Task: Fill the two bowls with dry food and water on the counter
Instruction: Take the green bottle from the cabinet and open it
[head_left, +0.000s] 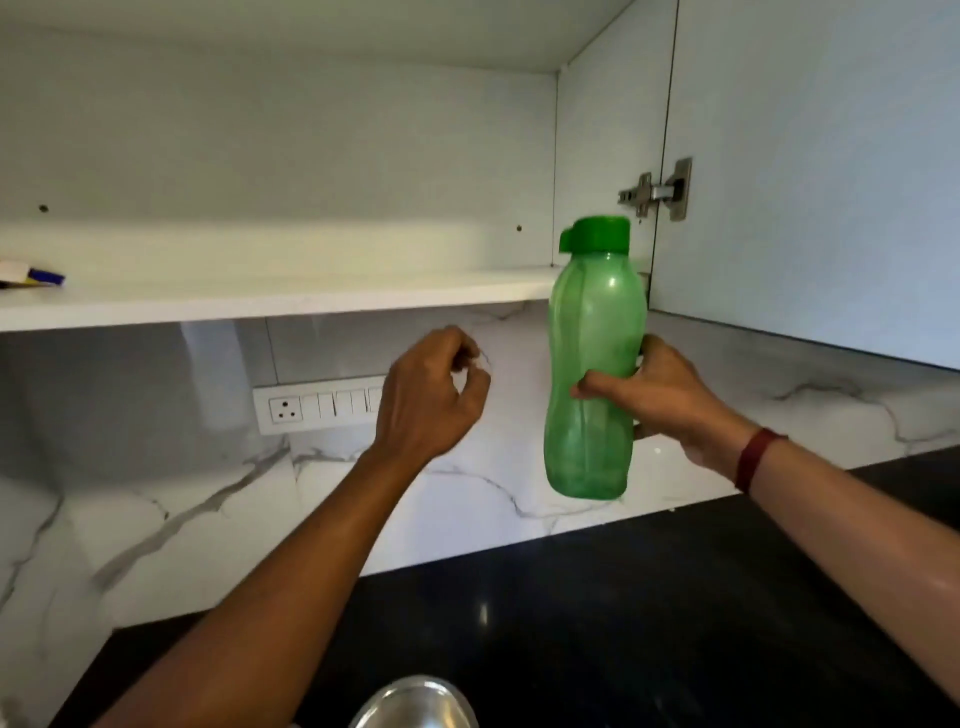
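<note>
My right hand grips a green translucent bottle with a green cap around its waist and holds it upright in the air, in front of the open wall cupboard's right end. My left hand is raised to the left of the bottle, apart from it, with its fingers loosely curled and nothing in them. A steel bowl shows partly at the bottom edge on the black counter; what it holds is hidden.
The open cupboard's white shelf runs across at head height, with a small white and blue object at its left end. The cupboard door stands open on the right. A switch panel is set in the marble backsplash.
</note>
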